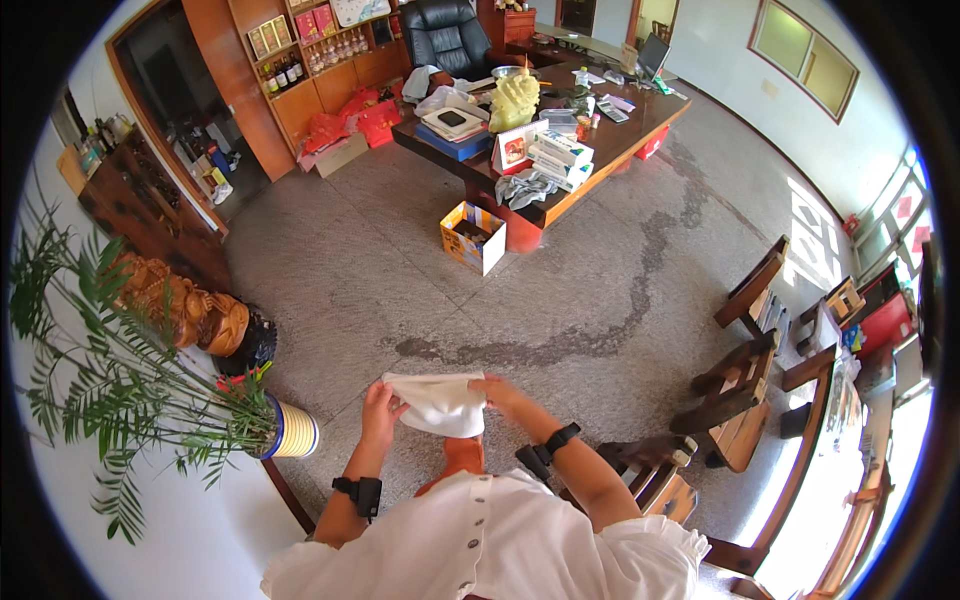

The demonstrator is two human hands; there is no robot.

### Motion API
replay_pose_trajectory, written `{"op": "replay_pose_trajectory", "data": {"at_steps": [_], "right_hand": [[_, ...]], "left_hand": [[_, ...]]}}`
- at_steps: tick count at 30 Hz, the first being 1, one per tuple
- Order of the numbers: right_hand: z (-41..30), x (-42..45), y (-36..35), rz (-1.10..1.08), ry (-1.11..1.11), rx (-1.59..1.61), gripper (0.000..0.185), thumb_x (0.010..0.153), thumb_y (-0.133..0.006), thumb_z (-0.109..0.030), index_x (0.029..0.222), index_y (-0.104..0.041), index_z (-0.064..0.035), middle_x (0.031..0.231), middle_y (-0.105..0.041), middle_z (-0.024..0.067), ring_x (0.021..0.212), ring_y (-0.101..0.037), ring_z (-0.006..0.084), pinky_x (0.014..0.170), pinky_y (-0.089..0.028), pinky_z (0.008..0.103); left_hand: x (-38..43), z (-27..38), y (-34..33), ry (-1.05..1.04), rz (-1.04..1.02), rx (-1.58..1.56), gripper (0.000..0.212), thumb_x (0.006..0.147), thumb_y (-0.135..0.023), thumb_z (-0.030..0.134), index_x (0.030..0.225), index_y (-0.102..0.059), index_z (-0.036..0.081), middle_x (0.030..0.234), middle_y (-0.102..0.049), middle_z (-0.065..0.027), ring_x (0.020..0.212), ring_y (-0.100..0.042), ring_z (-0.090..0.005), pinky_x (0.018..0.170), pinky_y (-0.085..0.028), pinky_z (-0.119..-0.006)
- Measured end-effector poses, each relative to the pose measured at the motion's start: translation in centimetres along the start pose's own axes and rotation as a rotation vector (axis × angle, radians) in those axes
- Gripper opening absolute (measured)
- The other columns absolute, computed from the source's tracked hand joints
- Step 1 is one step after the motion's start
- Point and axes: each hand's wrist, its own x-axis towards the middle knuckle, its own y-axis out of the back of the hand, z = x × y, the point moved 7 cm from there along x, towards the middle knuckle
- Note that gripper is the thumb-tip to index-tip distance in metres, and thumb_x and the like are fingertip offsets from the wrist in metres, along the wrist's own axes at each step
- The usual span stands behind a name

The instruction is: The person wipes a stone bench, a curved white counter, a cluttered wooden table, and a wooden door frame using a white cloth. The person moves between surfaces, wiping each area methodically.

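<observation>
A white cloth [439, 405] is stretched between my two hands in front of my body. My left hand [381, 411] pinches its left edge, thumb and fingers on the fabric. At the upper right corner, my right hand [496, 394] grips the other side. The cloth sags a little in the middle and hangs in folds. Below it, part of a reddish-brown wooden object [463, 454] shows, the rest hidden by the cloth and my shirt. Black devices are strapped around both my forearms.
A potted palm [296, 431] and a carved wooden figure [199, 311] stand at left. Ahead is a cluttered wooden desk [442, 169], with an open cardboard box [474, 236] on the floor beside it. Wooden chairs [739, 382] line the right. A dark wet-looking streak [525, 352] crosses the floor.
</observation>
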Motion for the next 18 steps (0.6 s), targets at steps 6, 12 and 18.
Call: {"op": "replay_pose_trajectory", "data": {"at_steps": [6, 12, 18], "right_hand": [[-9.6, 5.5, 9.7, 0.23, 0.21, -0.1, 0.03, 0.096, -0.069, -0.024, 0.12, -0.072, -0.0055, 0.106, -0.072, 0.0018, 0.094, -0.064, 0.0133, 0.084, -0.05, 0.0299], [-16.0, 6.7, 21.3, 0.564, 0.494, -0.058, 0.03, 0.098, -0.065, -0.021, 0.12, -0.069, -0.0009, 0.102, -0.072, 0.0027, 0.091, -0.066, 0.0159, 0.082, -0.052, 0.0312], [-15.9, 7.1, 32.6, 0.623, 0.33, 0.365, 0.027, 0.096, -0.066, -0.031, 0.117, -0.068, -0.0143, 0.101, -0.066, -0.0031, 0.089, -0.057, 0.0102, 0.078, -0.043, 0.0283]], "left_hand": [[11.8, 1.6, -9.4, -0.092, -0.165, 0.11, 0.018, 0.102, -0.064, 0.021, 0.107, -0.061, 0.004, 0.104, -0.063, -0.0047, 0.096, -0.065, -0.014, 0.082, -0.062, -0.033], [20.6, 3.2, -22.8, -0.645, -0.31, 0.795, 0.018, 0.093, -0.074, 0.015, 0.095, -0.063, 0.001, 0.106, -0.058, -0.011, 0.105, -0.064, -0.0243, 0.075, -0.059, -0.033], [24.3, 0.3, -37.3, -0.677, -0.563, 0.793, 0.015, 0.093, -0.073, 0.012, 0.097, -0.062, 0.002, 0.131, -0.05, -0.014, 0.112, -0.059, -0.0257, 0.079, -0.061, -0.034]]}}
